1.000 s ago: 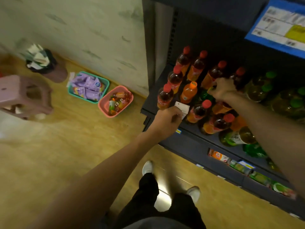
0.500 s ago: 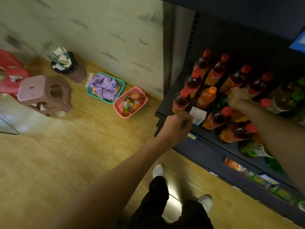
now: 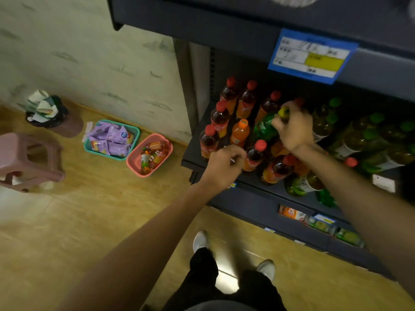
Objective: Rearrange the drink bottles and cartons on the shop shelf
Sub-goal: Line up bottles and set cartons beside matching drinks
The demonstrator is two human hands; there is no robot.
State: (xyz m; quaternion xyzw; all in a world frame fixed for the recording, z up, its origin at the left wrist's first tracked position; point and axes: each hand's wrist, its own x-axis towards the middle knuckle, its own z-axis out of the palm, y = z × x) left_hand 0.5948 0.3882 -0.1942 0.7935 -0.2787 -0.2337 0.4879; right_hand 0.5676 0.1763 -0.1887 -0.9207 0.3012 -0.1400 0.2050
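Note:
Several red-capped tea bottles (image 3: 221, 121) and an orange soda bottle (image 3: 239, 133) stand at the left end of the dark shelf (image 3: 195, 140). My right hand (image 3: 294, 129) grips a green bottle (image 3: 262, 129) with a yellow cap near its neck, tilted above the others. My left hand (image 3: 222, 164) hovers at the shelf's front edge beside a red-capped bottle (image 3: 254, 157), fingers curled, pinching a small white card. Green-capped bottles (image 3: 350, 140) fill the shelf's right part, some lying down.
A teal basket (image 3: 134, 131) of purple packets and a pink basket (image 3: 132, 162) of small bottles sit on the wooden floor by the wall. A pink stool (image 3: 29, 160) and a bin (image 3: 71, 126) stand at left. Cartons (image 3: 292, 214) line the lower shelf. My feet are below.
My right hand has lifted the green bottle up out of the group of bottles. My left hand stayed at the shelf edge with the white card. The view shifted.

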